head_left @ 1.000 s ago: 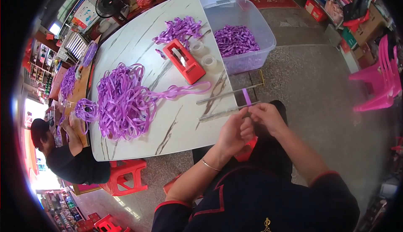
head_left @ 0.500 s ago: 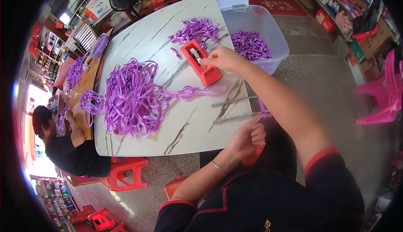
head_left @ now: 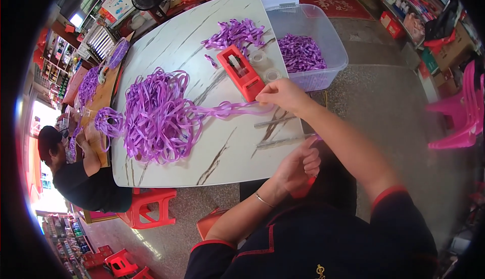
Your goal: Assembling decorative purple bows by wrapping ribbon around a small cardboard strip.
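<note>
My right hand is just off the near end of a red tape dispenser, thumb and forefinger pinched together. Whatever is between those fingertips is too small to make out. Beyond the table's near right edge, my left hand is closed, with a bit of purple ribbon at its thumb tip. A large tangled heap of purple ribbons lies on the table, and a few loose strands trail from it toward the dispenser. Behind the dispenser sits a smaller pile of purple ribbon pieces.
Two clear tape rolls lie right of the dispenser. Two thin strips rest near the table's right edge. A clear plastic bin of purple ribbon pieces stands beyond that edge. At left, another person works at a wooden table.
My right hand has drawn back toward me from the dispenser's middle to its near end, and the tape rolls behind it are now visible. My left hand stays almost in place.
</note>
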The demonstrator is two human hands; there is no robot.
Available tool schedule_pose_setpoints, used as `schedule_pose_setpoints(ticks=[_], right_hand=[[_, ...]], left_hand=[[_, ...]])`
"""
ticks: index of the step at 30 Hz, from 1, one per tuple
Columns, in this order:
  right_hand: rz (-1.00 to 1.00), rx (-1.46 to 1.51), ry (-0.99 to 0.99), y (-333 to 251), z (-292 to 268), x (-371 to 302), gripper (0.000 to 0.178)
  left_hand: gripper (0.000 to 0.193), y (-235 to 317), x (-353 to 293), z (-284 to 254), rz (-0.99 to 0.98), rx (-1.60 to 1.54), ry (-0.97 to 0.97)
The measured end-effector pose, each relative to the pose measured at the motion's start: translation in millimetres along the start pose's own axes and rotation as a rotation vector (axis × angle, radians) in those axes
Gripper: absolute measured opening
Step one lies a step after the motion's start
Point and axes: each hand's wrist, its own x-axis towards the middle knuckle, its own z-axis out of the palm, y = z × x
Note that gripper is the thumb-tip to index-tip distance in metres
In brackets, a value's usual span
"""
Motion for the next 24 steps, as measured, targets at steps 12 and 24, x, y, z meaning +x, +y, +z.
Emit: schedule_pose_setpoints(ticks=[12,24], right_hand=[[-0.174,-0.653,0.028,-15,-56,-39,0.017],[0.135,-1.071,-0.443,-25,-85,-79,0.023]], left_hand=[[0.036,0,-1,-4,0.017,-0.006,-0.042],[0.039,-2,0,-1,0.014,-0.005,-0.02]])
